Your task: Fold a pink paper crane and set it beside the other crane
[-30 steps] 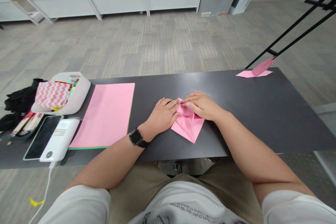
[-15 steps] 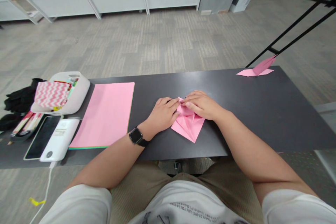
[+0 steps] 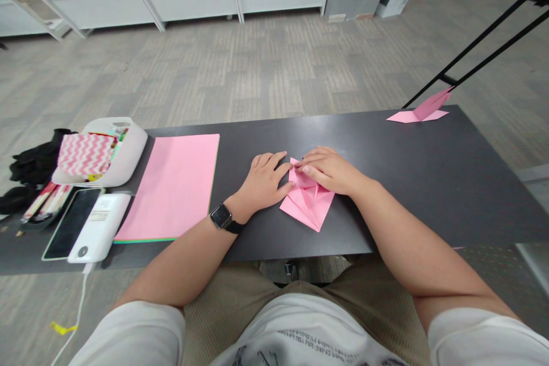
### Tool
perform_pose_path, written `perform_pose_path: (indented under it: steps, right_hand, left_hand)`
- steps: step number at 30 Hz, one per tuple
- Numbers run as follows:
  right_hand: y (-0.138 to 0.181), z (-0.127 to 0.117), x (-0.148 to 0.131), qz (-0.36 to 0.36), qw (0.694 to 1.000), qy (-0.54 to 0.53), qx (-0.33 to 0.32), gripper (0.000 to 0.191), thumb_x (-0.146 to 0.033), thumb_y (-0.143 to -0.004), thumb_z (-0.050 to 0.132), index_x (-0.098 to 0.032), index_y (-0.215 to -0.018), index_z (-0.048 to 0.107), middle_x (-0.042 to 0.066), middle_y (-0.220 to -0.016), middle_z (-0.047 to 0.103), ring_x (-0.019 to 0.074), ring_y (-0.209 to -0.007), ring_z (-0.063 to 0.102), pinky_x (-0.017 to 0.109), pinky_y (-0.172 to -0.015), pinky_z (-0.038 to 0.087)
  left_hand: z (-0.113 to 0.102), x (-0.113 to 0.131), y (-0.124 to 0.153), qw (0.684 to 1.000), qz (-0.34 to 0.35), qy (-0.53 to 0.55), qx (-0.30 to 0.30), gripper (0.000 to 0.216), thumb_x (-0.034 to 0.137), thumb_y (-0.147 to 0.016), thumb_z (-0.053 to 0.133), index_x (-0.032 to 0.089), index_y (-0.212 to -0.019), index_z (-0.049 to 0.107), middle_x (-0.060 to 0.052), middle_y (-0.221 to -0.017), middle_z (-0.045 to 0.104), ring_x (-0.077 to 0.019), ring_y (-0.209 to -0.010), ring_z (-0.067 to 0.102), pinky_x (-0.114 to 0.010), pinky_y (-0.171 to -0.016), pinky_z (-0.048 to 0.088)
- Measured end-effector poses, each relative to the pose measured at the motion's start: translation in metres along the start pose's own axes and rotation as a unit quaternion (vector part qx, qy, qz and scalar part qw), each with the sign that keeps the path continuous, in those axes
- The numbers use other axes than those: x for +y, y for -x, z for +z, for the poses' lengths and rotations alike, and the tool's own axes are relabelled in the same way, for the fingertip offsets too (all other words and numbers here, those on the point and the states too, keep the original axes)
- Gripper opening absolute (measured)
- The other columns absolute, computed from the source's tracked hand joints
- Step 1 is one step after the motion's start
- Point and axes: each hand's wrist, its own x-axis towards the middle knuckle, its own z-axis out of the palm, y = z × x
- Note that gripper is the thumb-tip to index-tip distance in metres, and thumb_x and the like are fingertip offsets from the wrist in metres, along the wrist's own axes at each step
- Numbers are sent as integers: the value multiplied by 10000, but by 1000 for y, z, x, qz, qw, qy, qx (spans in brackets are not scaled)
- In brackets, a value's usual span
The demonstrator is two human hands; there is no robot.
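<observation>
A partly folded sheet of pink origami paper (image 3: 309, 206) lies on the dark table in front of me, with raised creases across its middle. My right hand (image 3: 328, 168) rests over its upper right part, holding it, with fingertips and thumb on the paper near the top corner; the edge beneath the palm is hidden. At the paper's left side is my left hand (image 3: 266, 180), palm down with fingers spread; its thumb and index fingertip reach the paper's left edge. A black smartwatch (image 3: 221, 216) is on my left wrist.
Left of my hands lies a stack of pink paper (image 3: 174, 183). Beyond it are a white basket (image 3: 135, 154), a phone (image 3: 71, 229) and a white power bank (image 3: 96, 231) with a cable. A folded pink paper piece (image 3: 422, 114) stands at the table's far right.
My left hand has shifted slightly left and its fingers have spread, away from the paper's top corner. My right hand stays on the paper, nearly unmoved.
</observation>
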Motion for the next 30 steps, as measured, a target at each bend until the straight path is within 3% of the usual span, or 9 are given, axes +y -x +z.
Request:
perform_pose_path:
  steps: [19, 26, 30]
  right_hand:
    - [-1, 0, -3, 5, 1000, 2, -21, 587, -547, -1148, 327, -272, -1223, 840, 87, -1287, 802, 325, -1251, 658, 550, -1148, 389]
    - [0, -1, -2, 11, 999, -1, -31, 644, -561, -1152, 267, -273, -1237, 836, 93, -1292, 788, 330, -1253, 637, 562, -1161, 362]
    - [0, -2, -3, 14, 999, 0, -38, 645, -568, -1150, 262, -299, -1226, 844, 82, -1295, 784, 332, -1262, 631, 577, -1185, 344]
  left_hand:
    - [4, -4, -4, 1000, -4, 14, 4, 572, 501, -1005, 654, 164, -1467, 653, -179, -1588, 572, -385, -1408, 538, -581, -1227, 403]
    - [-19, 0, 8, 997, -5, 69, 42, 330, 345, -1081, 567, 187, -1330, 715, -134, -1460, 673, -298, -1376, 604, -508, -1243, 439]
    - [-33, 18, 33, 995, 55, 71, -39, 362, 279, -1103, 515, 153, -1394, 690, -129, -1462, 702, -273, -1354, 647, -455, -1219, 485]
